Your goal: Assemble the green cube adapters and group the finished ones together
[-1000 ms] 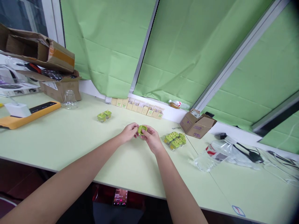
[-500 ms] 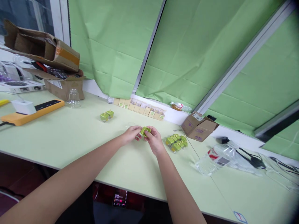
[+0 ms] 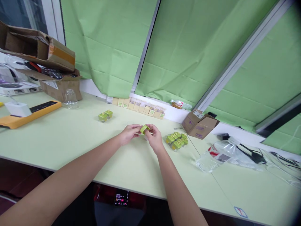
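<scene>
Between both my hands, over the middle of the table (image 3: 117, 169), is a small green square lid (image 3: 144, 127), tilted so its hollow side partly shows. My left hand (image 3: 128, 135) pinches its left edge. My right hand (image 3: 154, 138) grips the other side, thumb at the hollow. Something pale under the right fingers is too small to make out. To the right stands a cluster of small clear containers with green lids and loop handles (image 3: 176, 141). Two similar green-lidded containers (image 3: 105, 115) stand to the left, farther back.
Small tan cartons (image 3: 141, 107) line the wall. An open cardboard box (image 3: 199, 124) and a large clear plastic bottle (image 3: 215, 156) stand right, near black cables (image 3: 252, 153). At left are an orange power strip (image 3: 44, 111), a clear jar (image 3: 70, 99) and stacked cardboard boxes (image 3: 60, 88).
The green lid has been turned in my hands, its hollow less toward me now. My left fingers have closed in on its edge. The whole view has shifted slightly.
</scene>
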Demonstrator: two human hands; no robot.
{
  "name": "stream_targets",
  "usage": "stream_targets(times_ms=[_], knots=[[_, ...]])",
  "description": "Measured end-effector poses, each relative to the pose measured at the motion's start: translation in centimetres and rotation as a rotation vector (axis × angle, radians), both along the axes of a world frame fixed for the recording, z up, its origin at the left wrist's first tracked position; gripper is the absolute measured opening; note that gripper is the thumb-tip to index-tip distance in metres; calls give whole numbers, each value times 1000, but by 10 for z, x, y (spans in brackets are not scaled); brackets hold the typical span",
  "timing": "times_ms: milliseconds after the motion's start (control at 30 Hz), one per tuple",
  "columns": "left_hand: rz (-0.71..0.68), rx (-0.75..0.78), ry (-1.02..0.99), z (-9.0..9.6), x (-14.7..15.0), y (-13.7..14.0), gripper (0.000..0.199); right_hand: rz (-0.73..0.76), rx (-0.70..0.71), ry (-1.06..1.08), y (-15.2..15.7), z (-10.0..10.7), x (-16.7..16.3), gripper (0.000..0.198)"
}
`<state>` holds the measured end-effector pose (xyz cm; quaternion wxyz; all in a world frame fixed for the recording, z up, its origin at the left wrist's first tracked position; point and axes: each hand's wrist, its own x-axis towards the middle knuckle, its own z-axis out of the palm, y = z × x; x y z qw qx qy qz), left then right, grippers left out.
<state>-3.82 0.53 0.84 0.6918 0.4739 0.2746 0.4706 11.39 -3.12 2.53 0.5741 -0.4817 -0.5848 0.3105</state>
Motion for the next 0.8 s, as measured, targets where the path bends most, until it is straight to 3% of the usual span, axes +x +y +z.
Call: stream_targets(times_ms=[200,333,800], knots=[[132,23,4,0,-5,7,37,-186,-88,-227,5,-10,22,34],[156,17,-6,-1,-7,12,38,-80,-118,-363,9,-24,30,29],[202,38,14,-4,-8,14,43,128,-279,262,0,-2,12,45]])
